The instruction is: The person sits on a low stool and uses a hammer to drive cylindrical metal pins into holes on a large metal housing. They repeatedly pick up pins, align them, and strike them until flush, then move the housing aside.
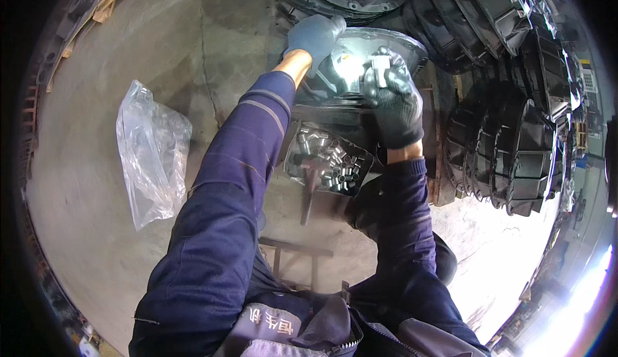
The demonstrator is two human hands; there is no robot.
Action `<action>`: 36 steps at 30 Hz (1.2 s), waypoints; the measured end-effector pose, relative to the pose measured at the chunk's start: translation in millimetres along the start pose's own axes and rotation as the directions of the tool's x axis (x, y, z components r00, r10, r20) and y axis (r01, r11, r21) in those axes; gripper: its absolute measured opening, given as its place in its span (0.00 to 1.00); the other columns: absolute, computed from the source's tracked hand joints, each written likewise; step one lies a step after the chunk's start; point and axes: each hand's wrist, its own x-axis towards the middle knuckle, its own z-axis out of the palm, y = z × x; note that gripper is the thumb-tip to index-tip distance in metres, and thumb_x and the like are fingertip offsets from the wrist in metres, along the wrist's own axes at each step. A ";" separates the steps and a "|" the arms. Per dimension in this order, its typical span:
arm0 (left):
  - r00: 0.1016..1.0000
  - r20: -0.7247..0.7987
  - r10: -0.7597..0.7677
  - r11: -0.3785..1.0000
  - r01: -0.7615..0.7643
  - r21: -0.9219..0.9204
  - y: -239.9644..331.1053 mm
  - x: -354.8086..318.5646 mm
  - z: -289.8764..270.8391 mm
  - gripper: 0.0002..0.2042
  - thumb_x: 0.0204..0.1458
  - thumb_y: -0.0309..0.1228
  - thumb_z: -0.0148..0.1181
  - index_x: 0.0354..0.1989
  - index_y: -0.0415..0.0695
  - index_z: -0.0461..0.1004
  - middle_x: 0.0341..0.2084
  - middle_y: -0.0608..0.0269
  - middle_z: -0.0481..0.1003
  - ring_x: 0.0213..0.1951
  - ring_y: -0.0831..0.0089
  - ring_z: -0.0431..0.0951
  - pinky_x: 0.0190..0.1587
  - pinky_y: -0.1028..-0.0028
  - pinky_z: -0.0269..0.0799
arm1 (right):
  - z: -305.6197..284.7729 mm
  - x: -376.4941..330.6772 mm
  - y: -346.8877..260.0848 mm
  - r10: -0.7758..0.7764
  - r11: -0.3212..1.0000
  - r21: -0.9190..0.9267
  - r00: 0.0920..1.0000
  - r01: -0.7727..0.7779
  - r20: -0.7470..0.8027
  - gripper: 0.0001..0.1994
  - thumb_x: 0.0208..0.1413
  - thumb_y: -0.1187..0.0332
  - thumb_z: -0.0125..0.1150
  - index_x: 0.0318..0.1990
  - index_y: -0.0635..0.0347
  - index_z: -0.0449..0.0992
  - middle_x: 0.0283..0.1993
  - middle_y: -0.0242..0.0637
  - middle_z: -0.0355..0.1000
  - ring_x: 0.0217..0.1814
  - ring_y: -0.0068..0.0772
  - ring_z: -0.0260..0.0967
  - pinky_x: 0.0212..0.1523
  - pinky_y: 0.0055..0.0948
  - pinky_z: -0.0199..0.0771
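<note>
Pinching a short pale piece (381,71), the right hand (393,96) closes its dark-gloved fingers around it above the right half of the dark casting (409,43); glare hides the piece's exact form, and I cannot tell whether it touches the metal. The left hand (313,38), in a grey-blue glove, bends over the casting's upper left edge, though whether its fingers pinch anything is unclear. Nearer the body, a tray (358,147) carries loose metal sleeves (335,159), and a hammer (309,190) lies over its left side, the handle jutting past the near edge. A knee or sleeve catching that handle could tip the hammer off and scatter sleeves across the floor (84,170). A loosened grip or slick glove might drop the pale piece, while the bright patch on the casting could mask poor alignment. The left fingers risk a knock if the casting shifts at that edge.
</note>
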 end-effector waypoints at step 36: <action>0.962 -0.166 0.218 0.966 -0.189 0.176 -19.5 21.3 22.0 0.28 0.67 0.50 0.41 0.37 0.37 0.81 0.39 0.36 0.80 0.45 0.40 0.81 0.47 0.46 0.74 | -90.6 -276.1 319.0 0.726 0.570 0.009 0.499 -0.821 -0.473 0.12 0.62 0.61 0.64 0.43 0.63 0.79 0.28 0.37 0.76 0.25 0.33 0.75 0.28 0.35 0.75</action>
